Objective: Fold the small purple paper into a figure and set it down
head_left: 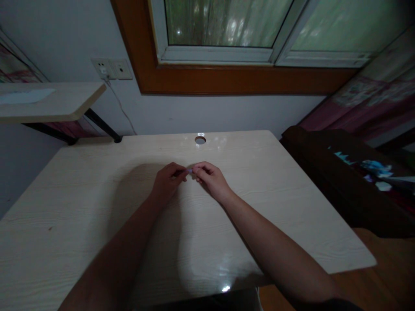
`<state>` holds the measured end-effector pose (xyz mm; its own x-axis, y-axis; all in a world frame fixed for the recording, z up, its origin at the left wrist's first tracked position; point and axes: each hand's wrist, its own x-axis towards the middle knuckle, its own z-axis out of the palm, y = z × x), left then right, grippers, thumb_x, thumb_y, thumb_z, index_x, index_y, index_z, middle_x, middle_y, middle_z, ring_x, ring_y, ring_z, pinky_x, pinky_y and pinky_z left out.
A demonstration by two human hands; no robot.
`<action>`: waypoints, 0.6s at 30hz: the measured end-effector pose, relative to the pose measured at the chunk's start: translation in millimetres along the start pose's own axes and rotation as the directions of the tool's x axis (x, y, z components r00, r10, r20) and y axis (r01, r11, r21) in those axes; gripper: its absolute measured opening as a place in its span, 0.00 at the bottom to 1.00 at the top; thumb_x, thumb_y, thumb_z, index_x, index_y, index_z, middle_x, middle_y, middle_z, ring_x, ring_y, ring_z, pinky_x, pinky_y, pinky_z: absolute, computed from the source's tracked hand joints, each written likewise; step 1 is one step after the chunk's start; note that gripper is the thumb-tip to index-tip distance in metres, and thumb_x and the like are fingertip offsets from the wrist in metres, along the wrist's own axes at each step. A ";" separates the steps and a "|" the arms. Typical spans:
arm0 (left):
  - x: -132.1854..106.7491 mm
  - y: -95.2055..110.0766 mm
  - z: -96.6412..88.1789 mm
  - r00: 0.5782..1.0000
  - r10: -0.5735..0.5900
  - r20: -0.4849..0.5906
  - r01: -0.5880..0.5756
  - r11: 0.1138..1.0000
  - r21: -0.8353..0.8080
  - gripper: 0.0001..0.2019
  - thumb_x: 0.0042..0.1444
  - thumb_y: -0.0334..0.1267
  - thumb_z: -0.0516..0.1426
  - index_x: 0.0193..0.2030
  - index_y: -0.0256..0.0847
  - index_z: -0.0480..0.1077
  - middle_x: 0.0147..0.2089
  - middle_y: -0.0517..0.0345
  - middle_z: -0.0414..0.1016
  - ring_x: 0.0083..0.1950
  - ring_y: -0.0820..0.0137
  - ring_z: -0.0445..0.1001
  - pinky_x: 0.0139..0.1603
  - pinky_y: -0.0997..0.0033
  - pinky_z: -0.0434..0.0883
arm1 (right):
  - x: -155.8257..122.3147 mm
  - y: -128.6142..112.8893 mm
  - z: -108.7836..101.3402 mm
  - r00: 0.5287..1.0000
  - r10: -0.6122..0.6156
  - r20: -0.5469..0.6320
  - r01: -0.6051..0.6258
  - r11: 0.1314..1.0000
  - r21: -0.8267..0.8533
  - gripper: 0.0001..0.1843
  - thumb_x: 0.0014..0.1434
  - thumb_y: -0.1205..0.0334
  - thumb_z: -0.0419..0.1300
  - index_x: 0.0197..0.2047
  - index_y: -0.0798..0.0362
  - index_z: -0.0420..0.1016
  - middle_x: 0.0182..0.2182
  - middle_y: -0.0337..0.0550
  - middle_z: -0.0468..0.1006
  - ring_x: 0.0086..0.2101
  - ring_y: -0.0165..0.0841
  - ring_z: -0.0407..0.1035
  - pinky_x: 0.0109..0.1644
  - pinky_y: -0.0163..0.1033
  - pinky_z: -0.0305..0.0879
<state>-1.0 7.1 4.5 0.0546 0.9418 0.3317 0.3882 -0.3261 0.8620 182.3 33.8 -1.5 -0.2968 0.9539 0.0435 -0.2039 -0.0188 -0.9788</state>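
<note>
My left hand (pixel 168 179) and my right hand (pixel 209 177) meet over the far middle of a pale wooden desk (pixel 275 198). Between their fingertips is a tiny pale purple object (pixel 189 171), too small to name. Thumb and forefinger of each hand are pinched on it, the left from one end and the right from the other. Most of the object is covered by the fingers.
A round cable hole (pixel 200 140) lies just beyond my hands. At the left, a raised shelf (pixel 65 101) on black legs bears a white sheet. A cord (pixel 119 103) hangs from the wall socket (pixel 103 69). Dark furniture (pixel 324 172) holding assorted items stands at the right.
</note>
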 end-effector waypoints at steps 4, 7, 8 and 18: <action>0.3 2.7 -0.9 0.998 -0.054 0.014 0.054 0.998 -0.024 0.09 0.59 0.43 0.61 0.36 0.39 0.74 0.32 0.58 0.76 0.30 0.72 0.76 0.35 0.73 0.71 | -2.0 -0.5 1.3 1.000 0.006 0.006 -0.005 0.997 -0.081 0.14 0.53 0.51 0.67 0.36 0.53 0.77 0.23 0.36 0.72 0.24 0.27 0.61 0.29 0.34 0.56; 0.3 3.8 -1.7 0.997 -0.073 0.017 0.073 0.997 -0.028 0.09 0.58 0.43 0.61 0.36 0.39 0.74 0.30 0.59 0.76 0.30 0.71 0.76 0.35 0.73 0.71 | -3.5 2.0 2.3 1.000 -0.020 -0.004 0.019 0.986 -0.168 0.14 0.54 0.51 0.66 0.36 0.53 0.77 0.25 0.37 0.73 0.25 0.27 0.62 0.30 0.34 0.58; 0.2 3.8 -1.9 0.997 -0.071 0.019 0.072 0.997 -0.019 0.09 0.58 0.43 0.61 0.35 0.40 0.73 0.29 0.59 0.76 0.29 0.71 0.75 0.34 0.72 0.71 | -3.8 3.4 2.3 0.999 -0.046 -0.007 0.043 0.976 -0.212 0.14 0.54 0.51 0.66 0.36 0.53 0.77 0.26 0.37 0.73 0.26 0.28 0.63 0.31 0.35 0.59; -1.7 5.0 -2.7 0.998 -0.023 0.060 0.019 0.998 0.067 0.06 0.58 0.39 0.59 0.34 0.40 0.73 0.29 0.59 0.75 0.31 0.71 0.74 0.35 0.73 0.69 | -4.8 7.5 3.0 0.983 -0.181 0.012 0.169 0.887 -0.430 0.09 0.57 0.55 0.63 0.34 0.53 0.78 0.29 0.41 0.75 0.30 0.31 0.66 0.36 0.36 0.63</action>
<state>-1.6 3.6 9.3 0.1004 0.9523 0.2883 0.4503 -0.3019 0.8403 179.4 28.2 -8.5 -0.2662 0.9378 0.2229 0.1701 0.2733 -0.9468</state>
